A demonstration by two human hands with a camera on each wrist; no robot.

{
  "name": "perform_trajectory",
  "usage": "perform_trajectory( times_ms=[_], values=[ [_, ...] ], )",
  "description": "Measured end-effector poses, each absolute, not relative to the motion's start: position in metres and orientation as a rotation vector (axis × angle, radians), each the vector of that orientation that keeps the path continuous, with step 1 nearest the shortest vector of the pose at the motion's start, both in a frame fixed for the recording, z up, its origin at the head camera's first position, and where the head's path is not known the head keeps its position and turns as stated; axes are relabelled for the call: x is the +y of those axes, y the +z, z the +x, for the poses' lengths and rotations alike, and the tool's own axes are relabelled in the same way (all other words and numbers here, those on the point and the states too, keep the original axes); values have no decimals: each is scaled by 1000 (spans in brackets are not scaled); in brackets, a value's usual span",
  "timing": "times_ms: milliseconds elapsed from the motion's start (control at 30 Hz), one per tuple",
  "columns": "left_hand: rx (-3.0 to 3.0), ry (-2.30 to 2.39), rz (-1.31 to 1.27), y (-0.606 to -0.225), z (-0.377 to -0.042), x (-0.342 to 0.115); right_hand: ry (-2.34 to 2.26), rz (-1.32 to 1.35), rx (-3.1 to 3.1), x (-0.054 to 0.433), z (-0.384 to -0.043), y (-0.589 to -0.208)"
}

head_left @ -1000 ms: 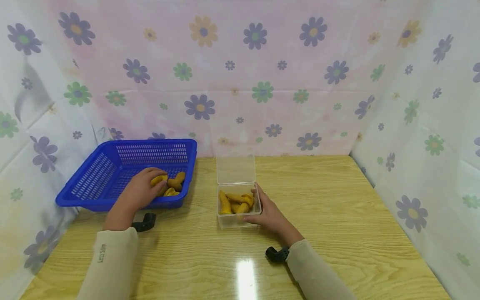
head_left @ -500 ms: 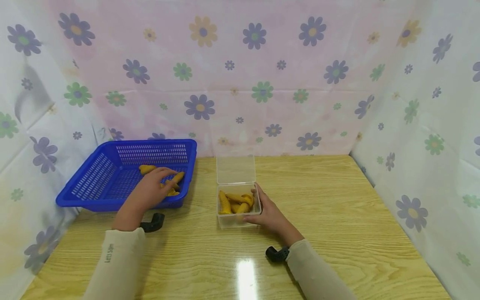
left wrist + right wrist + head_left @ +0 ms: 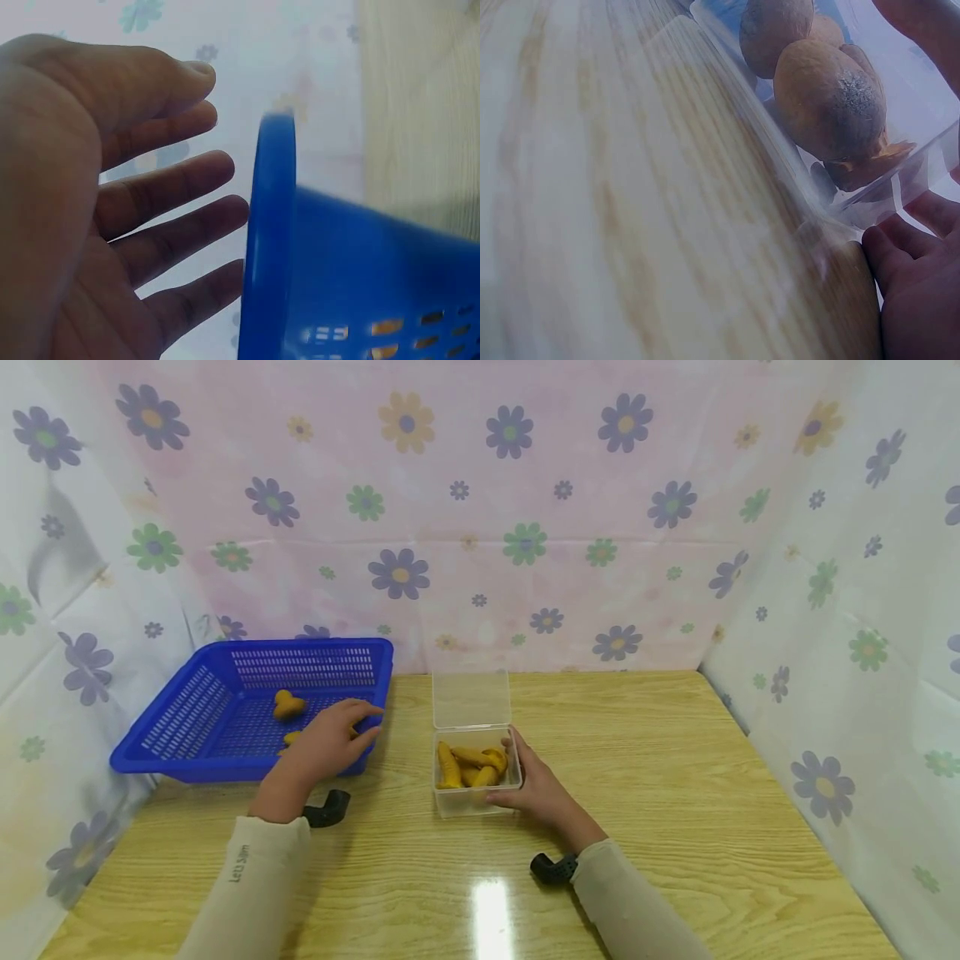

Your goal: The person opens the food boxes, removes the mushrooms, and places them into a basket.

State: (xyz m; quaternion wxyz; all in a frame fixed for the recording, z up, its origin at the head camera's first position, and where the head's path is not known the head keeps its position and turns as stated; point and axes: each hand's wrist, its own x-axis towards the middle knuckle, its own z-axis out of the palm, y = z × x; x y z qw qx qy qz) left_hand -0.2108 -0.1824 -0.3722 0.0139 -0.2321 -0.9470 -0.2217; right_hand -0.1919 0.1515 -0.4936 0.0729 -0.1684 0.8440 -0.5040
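In the head view my left hand (image 3: 333, 739) hovers over the right end of a blue plastic basket (image 3: 176, 714), fingers spread toward its rim. The left wrist view shows its fingers (image 3: 176, 184) apart, nothing between them, beside the basket's rim (image 3: 271, 217). A yellow-brown, mushroom-shaped piece (image 3: 287, 705) lies on the basket floor; other pieces are partly hidden under the hand. My right hand (image 3: 542, 789) grips the right side of a clear plastic box (image 3: 461, 804), thumb at the front. Several similar pieces (image 3: 471, 767) lie inside; the right wrist view shows a rounded one (image 3: 829, 97) close up.
The box's clear lid (image 3: 471, 697) stands raised at the back. Both containers sit on a wood-grain table (image 3: 637, 760), with bare surface between them and to the right. Flowered cloth (image 3: 480, 518) walls the back and sides.
My left hand has moved right across the basket toward its right rim, no longer holding the yellow piece from one second ago. A piece at the basket's middle now shows. The right hand stays put.
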Motion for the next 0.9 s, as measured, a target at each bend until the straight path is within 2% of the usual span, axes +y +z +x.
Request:
perform_trajectory(
  times_ms=[900],
  values=[
    [-2875,-618,-960,-369,-206,-128,-1505,-501,2568,150,-191,-493]
  ],
)
